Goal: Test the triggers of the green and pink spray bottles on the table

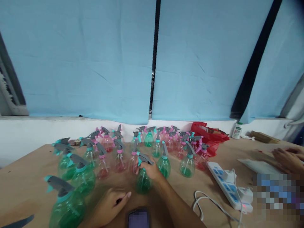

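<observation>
My right hand (151, 168) is wrapped around the neck of a green spray bottle (143, 184), just below its grey and teal trigger head. The bottle stands upright in front of me; I cannot tell whether its base touches the table. Left of it, my left hand (113, 202) is low over the table, fingers curled in and thumb lying along them, with nothing visible in the grip. Close to that hand stands a large green spray bottle (67, 210). A second green bottle (163, 166) is just beyond my right hand, beside a pink-collared bottle (134, 161).
Many more pink and green spray bottles (120, 163) spread across the table (180, 202). A phone (138, 218) lies at the near edge. To the right are a power strip (219, 177) with cables, a red plastic bag (209, 139), a white bottle (237, 130) and another person's hands (288, 160).
</observation>
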`<state>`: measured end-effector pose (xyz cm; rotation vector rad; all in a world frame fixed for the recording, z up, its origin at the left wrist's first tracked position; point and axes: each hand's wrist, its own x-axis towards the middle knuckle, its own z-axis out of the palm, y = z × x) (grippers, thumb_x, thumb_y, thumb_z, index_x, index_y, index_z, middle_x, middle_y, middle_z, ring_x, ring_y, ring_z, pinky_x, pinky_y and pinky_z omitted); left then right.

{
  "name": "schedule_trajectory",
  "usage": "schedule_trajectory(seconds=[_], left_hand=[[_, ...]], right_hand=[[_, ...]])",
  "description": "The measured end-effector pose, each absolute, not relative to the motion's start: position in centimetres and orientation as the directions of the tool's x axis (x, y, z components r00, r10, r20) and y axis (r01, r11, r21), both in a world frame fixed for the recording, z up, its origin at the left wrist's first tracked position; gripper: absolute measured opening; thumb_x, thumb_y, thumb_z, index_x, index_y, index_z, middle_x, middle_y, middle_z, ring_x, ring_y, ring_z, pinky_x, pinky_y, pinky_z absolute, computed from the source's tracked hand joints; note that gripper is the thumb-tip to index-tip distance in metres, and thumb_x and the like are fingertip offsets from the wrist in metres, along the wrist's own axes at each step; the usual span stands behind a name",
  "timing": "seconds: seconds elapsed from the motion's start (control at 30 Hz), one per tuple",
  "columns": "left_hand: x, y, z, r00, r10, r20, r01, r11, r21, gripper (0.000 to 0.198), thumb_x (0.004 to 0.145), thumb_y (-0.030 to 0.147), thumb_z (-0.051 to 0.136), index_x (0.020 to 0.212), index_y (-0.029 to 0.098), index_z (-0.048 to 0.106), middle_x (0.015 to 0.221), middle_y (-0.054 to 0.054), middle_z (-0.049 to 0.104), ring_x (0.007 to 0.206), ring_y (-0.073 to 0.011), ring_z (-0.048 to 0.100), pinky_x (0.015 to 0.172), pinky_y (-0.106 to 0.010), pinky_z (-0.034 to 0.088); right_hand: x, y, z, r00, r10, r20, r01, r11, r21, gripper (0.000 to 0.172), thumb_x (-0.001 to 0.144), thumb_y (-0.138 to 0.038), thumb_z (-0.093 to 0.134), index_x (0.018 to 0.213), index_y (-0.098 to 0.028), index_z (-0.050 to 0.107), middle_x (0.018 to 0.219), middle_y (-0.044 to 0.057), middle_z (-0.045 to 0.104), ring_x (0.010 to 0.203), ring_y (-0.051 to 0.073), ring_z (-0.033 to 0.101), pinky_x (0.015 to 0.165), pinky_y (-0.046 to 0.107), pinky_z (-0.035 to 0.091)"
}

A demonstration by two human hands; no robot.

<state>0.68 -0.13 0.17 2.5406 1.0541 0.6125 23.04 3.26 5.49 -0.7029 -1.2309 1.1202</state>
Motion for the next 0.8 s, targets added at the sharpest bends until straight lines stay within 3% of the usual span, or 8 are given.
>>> schedule_trajectory(seconds=[0.23,0.43,0.63,0.8], left_hand=[[0.59,-0.02,0.41,0.647,0.714,0.268,0.578,-0.688,0.439,0.062,0.112,0.058,0.031,0.063,0.02,0.037,0.062,0.004,0.05,0.06,-0.0128,0.051,0.065,-0.028,0.033],[0.6,-0.13,0.41,0.686,0.676,0.27,0.562,-0.728,0.393,0.059,0.112,0.053,0.034,0.064,0.021,0.042,0.061,0.003,0.05,0.06,-0.0132,0.053,0.065,-0.028,0.032],[0.63,-0.37,0.53,0.694,0.67,0.264,0.559,-0.733,0.388,0.057,0.112,0.05,0.036,0.065,0.021,0.045,0.063,0.002,0.055,0.062,-0.014,0.058,0.066,-0.028,0.033],[0.62,-0.35,0.64,0.702,0.666,0.251,0.554,-0.733,0.395,0.057,0.112,0.049,0.038,0.064,0.021,0.047,0.063,0.002,0.055,0.06,-0.0142,0.056,0.063,-0.029,0.032]], right_hand=[[23.23,3.21,5.63,-0.1,0.878,0.468,-0.24,0.435,-0.868,0.019,0.079,-0.036,0.065,0.089,-0.024,0.077,0.083,0.001,0.079,0.055,0.016,0.066,0.055,0.029,0.058],[23.33,3.52,5.01,-0.084,0.904,0.419,-0.275,0.383,-0.882,0.013,0.076,-0.03,0.065,0.079,-0.022,0.075,0.071,-0.001,0.073,0.048,0.015,0.062,0.053,0.028,0.057],[23.29,3.46,5.14,-0.092,0.883,0.461,-0.182,0.44,-0.879,0.021,0.077,-0.031,0.061,0.089,-0.026,0.079,0.077,-0.001,0.075,0.055,0.016,0.064,0.06,0.03,0.06],[22.8,3.44,4.87,-0.025,0.897,0.442,-0.204,0.428,-0.88,0.015,0.08,-0.033,0.063,0.083,-0.024,0.076,0.076,0.0,0.075,0.053,0.015,0.063,0.057,0.029,0.059]])
